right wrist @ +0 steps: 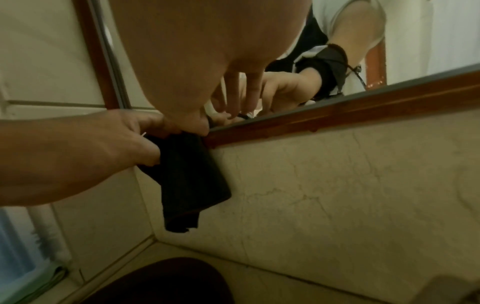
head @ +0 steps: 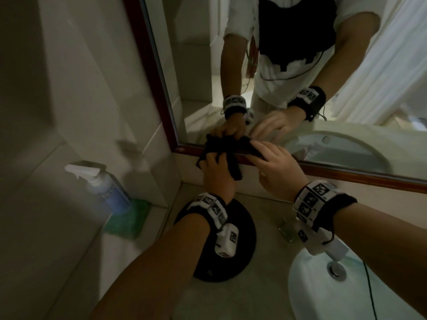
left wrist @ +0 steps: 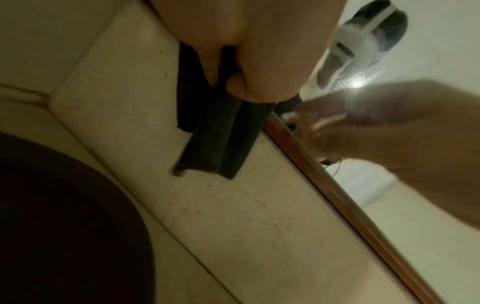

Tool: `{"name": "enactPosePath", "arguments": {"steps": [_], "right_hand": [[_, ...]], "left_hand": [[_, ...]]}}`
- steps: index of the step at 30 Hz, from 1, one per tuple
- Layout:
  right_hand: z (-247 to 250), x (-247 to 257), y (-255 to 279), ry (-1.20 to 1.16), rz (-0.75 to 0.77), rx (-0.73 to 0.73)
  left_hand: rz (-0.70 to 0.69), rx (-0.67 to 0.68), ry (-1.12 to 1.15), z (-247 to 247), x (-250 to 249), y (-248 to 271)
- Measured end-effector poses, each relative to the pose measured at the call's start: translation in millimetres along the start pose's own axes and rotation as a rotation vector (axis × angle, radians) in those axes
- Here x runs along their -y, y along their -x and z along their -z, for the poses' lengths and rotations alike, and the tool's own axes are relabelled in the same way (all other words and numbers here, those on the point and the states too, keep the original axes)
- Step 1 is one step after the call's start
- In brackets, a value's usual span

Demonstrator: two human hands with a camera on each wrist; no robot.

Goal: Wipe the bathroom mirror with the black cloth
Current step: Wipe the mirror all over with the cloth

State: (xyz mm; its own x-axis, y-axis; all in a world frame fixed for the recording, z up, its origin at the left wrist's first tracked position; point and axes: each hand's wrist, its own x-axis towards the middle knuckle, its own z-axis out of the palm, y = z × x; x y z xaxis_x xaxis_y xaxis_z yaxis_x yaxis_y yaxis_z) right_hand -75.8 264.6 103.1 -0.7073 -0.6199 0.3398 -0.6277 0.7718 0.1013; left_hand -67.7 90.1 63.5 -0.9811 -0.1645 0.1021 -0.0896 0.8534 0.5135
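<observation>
The bathroom mirror has a dark red wooden frame, also seen in the wrist views. A black cloth is bunched against the mirror's lower left corner, its tail hanging down the wall below the frame. My left hand grips the cloth with curled fingers. My right hand lays straight fingers on the cloth's right end along the bottom frame. Both hands are reflected in the glass.
A spray bottle of blue liquid stands on a green cloth at the left. A black round object lies on the counter under my left wrist. The white sink with its drain is at lower right.
</observation>
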Motion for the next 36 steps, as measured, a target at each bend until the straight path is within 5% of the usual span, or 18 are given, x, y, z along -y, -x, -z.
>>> {"name": "enactPosePath", "arguments": {"steps": [9,19,27,30,33,36], "right_hand": [[-23.6,21.8,-10.2,-0.275,-0.451,0.296],[-36.7,43.6,-50.7,-0.877,-0.901,0.021],[-20.4,56.2,-45.3,-0.732,-0.647,-0.407],[-22.1,58.8,-46.8,-0.68,-0.523,-0.37],[-36.6,58.6,-45.0,-0.308,-0.308,-0.27],[-49.6,60.7,-49.8,-0.005,-0.266,-0.172]], "left_hand": [[-0.1,0.136,0.113,8.6,1.5,-4.5],[-0.218,0.191,0.223,14.2,27.1,-14.3],[-0.339,0.063,0.348,28.5,28.5,-19.0],[-0.301,0.107,0.377,32.5,28.9,-26.4],[-0.306,0.123,0.457,34.2,34.7,-33.6],[-0.281,0.107,0.523,38.6,41.7,-36.5]]}}
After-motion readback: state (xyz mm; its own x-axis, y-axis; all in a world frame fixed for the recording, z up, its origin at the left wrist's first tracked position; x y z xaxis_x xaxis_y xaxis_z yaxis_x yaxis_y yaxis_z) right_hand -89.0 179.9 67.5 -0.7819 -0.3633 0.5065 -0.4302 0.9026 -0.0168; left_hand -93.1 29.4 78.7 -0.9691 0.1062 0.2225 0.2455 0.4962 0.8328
